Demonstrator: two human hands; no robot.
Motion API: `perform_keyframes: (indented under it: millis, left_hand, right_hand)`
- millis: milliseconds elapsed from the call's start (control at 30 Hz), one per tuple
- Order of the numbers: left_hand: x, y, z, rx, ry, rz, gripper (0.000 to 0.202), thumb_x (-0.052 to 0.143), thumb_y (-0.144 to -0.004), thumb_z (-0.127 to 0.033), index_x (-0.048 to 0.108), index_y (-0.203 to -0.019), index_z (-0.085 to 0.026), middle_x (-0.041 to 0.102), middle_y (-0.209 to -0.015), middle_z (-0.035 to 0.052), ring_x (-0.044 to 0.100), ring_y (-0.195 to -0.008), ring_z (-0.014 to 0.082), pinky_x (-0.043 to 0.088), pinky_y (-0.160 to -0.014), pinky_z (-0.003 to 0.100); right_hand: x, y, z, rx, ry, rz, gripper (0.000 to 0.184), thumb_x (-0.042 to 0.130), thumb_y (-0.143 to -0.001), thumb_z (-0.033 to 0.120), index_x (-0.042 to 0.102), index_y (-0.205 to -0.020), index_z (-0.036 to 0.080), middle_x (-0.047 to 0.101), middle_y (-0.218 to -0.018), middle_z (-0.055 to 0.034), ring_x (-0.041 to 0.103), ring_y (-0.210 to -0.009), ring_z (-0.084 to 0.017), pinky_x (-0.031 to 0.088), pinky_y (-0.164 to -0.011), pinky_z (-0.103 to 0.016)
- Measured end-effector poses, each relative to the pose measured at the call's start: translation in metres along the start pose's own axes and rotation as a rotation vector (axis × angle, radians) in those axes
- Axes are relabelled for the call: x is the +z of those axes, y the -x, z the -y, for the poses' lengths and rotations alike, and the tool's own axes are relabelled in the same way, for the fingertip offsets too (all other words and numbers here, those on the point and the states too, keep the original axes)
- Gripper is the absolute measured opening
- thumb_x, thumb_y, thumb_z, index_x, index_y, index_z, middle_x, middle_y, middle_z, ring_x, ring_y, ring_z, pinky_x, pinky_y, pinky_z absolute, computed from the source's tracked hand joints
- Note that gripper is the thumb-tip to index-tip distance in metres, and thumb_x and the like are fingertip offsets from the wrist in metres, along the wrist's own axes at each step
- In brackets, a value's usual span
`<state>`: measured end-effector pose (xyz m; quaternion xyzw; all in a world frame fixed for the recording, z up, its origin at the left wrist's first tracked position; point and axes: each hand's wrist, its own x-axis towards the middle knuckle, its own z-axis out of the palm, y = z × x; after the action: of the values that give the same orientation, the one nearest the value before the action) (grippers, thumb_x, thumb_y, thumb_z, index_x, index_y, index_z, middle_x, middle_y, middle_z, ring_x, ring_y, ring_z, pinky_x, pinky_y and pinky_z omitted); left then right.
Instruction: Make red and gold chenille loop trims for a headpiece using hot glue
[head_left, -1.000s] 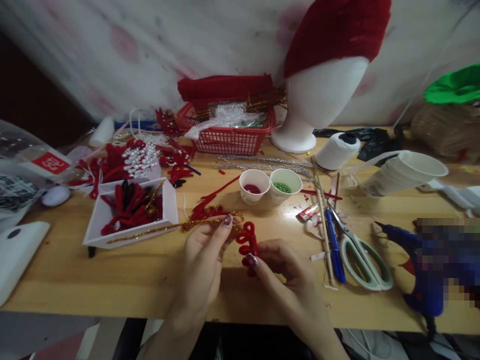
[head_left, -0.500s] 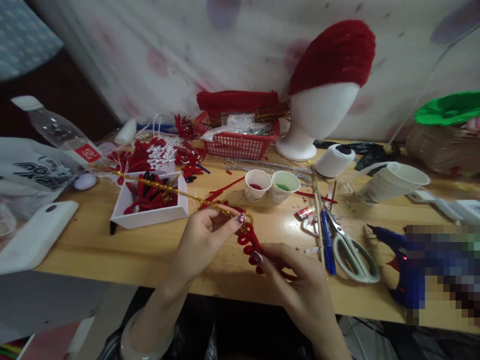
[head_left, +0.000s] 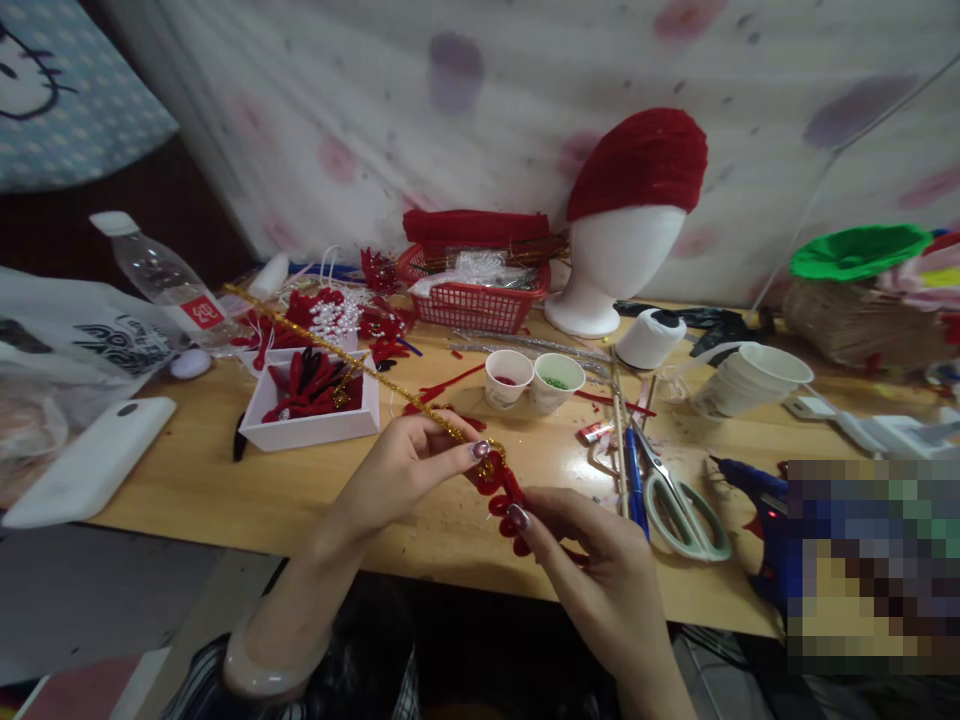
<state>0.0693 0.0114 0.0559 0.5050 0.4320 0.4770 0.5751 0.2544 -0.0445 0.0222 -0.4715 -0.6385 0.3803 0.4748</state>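
Note:
Between thumb and fingers, my left hand [head_left: 409,460] pinches a long gold tinsel pipe cleaner [head_left: 367,373]. Its free end stretches up and left over the white box, and its near end bends round at a red looped pipe-cleaner piece [head_left: 501,505]. My right hand [head_left: 592,550] is closed on that red piece from the right, thumb on top. Several red loops show along its left edge; the rest is hidden by my right fingers. Both hands hover above the front of the wooden table [head_left: 315,500].
A white box [head_left: 315,433] of red and black pieces stands left. Two paper cups [head_left: 556,385] of beads sit ahead. Scissors [head_left: 686,510], a blue pen [head_left: 636,485] and a glue gun [head_left: 765,500] lie right. Behind are a red basket [head_left: 480,307] and a foam head [head_left: 615,265].
The camera view has shifted, so the background sits lower and the right side further left. Both hands keep their grips, and the gold strand's free end now points higher.

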Motion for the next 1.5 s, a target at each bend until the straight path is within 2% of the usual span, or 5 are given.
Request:
perform_keyframes:
  millis: [300, 433, 767, 1067, 1500]
  left_hand:
    - [0.003, -0.010, 0.010, 0.039, -0.035, -0.027, 0.006, 0.077, -0.072, -0.024, 0.073, -0.073, -0.019, 0.076, -0.070, 0.0033, 0.071, -0.066, 0.0178, 0.056, -0.063, 0.026]
    - [0.006, -0.009, 0.012, 0.006, -0.050, -0.060, 0.006, 0.074, -0.073, -0.023, 0.074, -0.077, -0.019, 0.077, -0.072, 0.0039, 0.072, -0.067, 0.0189, 0.057, -0.064, 0.026]
    - [0.013, 0.000, 0.001, 0.141, -0.459, -0.001, 0.010, 0.065, -0.082, -0.023, 0.072, -0.075, -0.021, 0.077, -0.076, 0.0029, 0.073, -0.074, 0.0198, 0.055, -0.071, 0.027]
    - [0.023, 0.006, 0.011, 0.108, -0.311, -0.060, 0.005, 0.064, -0.082, -0.021, 0.067, -0.080, -0.018, 0.074, -0.073, 0.0013, 0.071, -0.068, 0.0164, 0.055, -0.068, 0.025]
    - [0.001, -0.005, 0.013, 0.073, 0.005, 0.221, 0.004, 0.070, -0.080, -0.018, 0.066, -0.080, -0.017, 0.066, -0.072, -0.0032, 0.062, -0.069, 0.0090, 0.049, -0.068, 0.019]
  right_hand:
    - [-0.002, 0.000, -0.009, -0.087, 0.127, -0.023, 0.013, 0.062, -0.092, 0.020, 0.071, -0.101, 0.023, 0.080, -0.087, -0.0044, 0.075, -0.064, -0.015, 0.062, -0.055, -0.023]
    - [-0.002, 0.000, -0.012, -0.122, 0.201, 0.001, 0.036, 0.057, -0.093, 0.015, 0.061, -0.126, 0.028, 0.079, -0.091, -0.0018, 0.075, -0.070, -0.015, 0.063, -0.059, -0.025]
    - [0.001, -0.002, -0.011, -0.105, 0.104, -0.049, 0.053, 0.058, -0.095, 0.013, 0.045, -0.142, 0.034, 0.077, -0.087, 0.0024, 0.071, -0.061, -0.011, 0.060, -0.052, -0.019]
    - [0.004, -0.001, -0.012, -0.195, 0.251, -0.143, 0.044, 0.059, -0.093, 0.012, 0.057, -0.133, 0.032, 0.077, -0.092, 0.0004, 0.075, -0.075, -0.014, 0.064, -0.063, -0.024]
    - [0.002, 0.001, -0.007, -0.124, -0.070, -0.088, 0.041, 0.061, -0.093, 0.012, 0.070, -0.123, 0.039, 0.075, -0.086, 0.0014, 0.070, -0.064, -0.008, 0.057, -0.053, -0.016]
